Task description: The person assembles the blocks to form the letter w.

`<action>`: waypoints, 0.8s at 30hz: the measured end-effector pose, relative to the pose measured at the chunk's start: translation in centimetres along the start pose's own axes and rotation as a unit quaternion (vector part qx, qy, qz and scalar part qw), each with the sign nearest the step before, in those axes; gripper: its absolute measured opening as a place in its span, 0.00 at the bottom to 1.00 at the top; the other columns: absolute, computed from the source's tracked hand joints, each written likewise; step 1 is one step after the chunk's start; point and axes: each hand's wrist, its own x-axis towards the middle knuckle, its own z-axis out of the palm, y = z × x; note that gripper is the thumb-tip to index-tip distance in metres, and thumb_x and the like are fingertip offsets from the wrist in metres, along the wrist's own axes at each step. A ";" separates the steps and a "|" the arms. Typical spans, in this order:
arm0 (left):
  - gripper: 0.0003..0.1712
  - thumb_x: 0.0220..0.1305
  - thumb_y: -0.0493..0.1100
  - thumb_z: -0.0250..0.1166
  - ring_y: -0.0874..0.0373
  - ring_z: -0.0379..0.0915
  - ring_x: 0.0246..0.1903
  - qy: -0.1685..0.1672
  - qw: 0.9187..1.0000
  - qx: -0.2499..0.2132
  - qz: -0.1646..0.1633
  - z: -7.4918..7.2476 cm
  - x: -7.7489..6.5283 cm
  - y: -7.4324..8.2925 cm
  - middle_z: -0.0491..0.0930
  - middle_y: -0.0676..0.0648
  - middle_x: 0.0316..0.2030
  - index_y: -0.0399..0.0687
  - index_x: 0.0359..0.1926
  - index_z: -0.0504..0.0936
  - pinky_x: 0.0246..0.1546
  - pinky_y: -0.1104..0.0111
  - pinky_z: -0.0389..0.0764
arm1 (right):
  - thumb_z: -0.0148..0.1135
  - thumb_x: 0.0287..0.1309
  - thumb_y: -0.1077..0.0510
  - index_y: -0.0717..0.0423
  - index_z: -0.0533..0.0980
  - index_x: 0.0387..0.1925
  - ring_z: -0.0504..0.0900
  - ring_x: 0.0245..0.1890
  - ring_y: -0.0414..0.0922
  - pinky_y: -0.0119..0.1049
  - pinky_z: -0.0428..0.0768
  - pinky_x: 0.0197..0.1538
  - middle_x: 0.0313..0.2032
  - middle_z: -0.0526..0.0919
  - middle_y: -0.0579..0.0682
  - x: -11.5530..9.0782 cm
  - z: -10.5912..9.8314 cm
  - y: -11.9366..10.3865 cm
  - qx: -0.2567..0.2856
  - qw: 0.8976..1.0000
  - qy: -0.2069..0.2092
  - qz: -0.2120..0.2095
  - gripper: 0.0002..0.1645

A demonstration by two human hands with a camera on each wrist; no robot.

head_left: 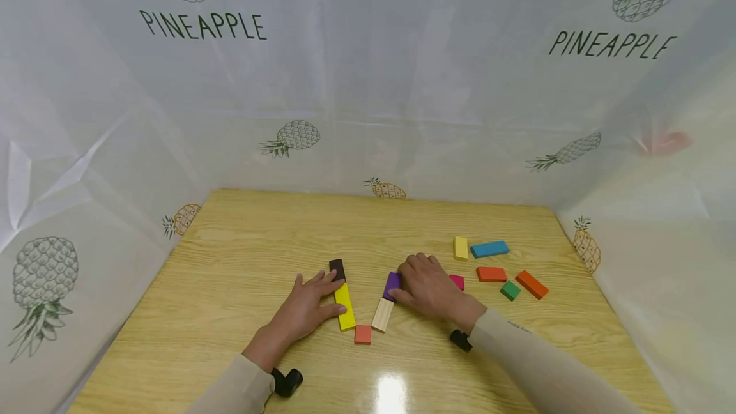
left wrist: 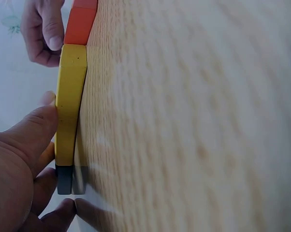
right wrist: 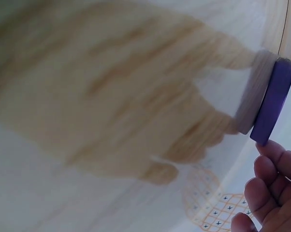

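Observation:
On the table, a black block [head_left: 337, 270] and a long yellow block [head_left: 345, 307] lie end to end in a slanting line. My left hand [head_left: 307, 308] rests along their left side with fingers spread, the thumb on the yellow block and fingertips by the black one. A purple block [head_left: 393, 286] is pinched lengthwise between the thumb and a finger of my right hand [head_left: 428, 289]. One end of it meets a plain wood block [head_left: 382, 315]. Between the two slanting lines, at their near ends, sits a small red-orange square block [head_left: 363, 335].
Right of my right hand lie loose blocks: pale yellow [head_left: 460, 248], blue [head_left: 490, 249], two orange-red [head_left: 491, 274] and a green one [head_left: 510, 291]. A pink block [head_left: 457, 282] is partly hidden behind that hand. A pineapple-print sheet [head_left: 356, 82] encloses the table's back and sides.

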 end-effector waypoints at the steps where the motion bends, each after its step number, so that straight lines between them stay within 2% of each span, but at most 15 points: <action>1: 0.36 0.69 0.57 0.71 0.40 0.55 0.80 0.000 1.000 -0.001 0.000 0.0 0.0 0.0 0.68 0.43 0.77 0.49 0.73 0.78 0.79 0.31 0.37 | 0.63 0.71 0.34 0.56 0.81 0.51 0.74 0.43 0.47 0.46 0.74 0.49 0.43 0.80 0.49 0.0 0.0 0.0 -0.001 1.000 -0.002 0.000 0.30; 7: 0.35 0.69 0.56 0.71 0.39 0.54 0.80 -0.003 1.000 -0.010 -0.001 0.0 -0.1 0.0 0.67 0.43 0.77 0.49 0.73 0.78 0.79 0.31 0.35 | 0.62 0.71 0.32 0.55 0.80 0.51 0.74 0.43 0.47 0.44 0.73 0.49 0.43 0.80 0.48 -0.1 0.1 -0.2 -0.007 1.000 -0.008 0.000 0.31; 18: 0.36 0.69 0.57 0.71 0.40 0.56 0.80 0.001 1.000 0.000 0.000 0.1 -0.1 0.0 0.68 0.43 0.77 0.49 0.72 0.78 0.79 0.30 0.37 | 0.63 0.71 0.34 0.55 0.81 0.50 0.75 0.42 0.46 0.45 0.74 0.48 0.43 0.81 0.48 -0.2 0.3 -0.2 -0.021 1.000 0.016 -0.015 0.29; 24: 0.36 0.69 0.58 0.70 0.40 0.56 0.80 0.003 1.000 0.004 0.002 0.1 0.0 0.0 0.68 0.44 0.77 0.49 0.72 0.78 0.79 0.30 0.37 | 0.62 0.71 0.34 0.55 0.81 0.51 0.75 0.43 0.47 0.45 0.74 0.49 0.44 0.81 0.49 -0.2 0.3 -0.1 -0.014 1.000 0.008 -0.013 0.29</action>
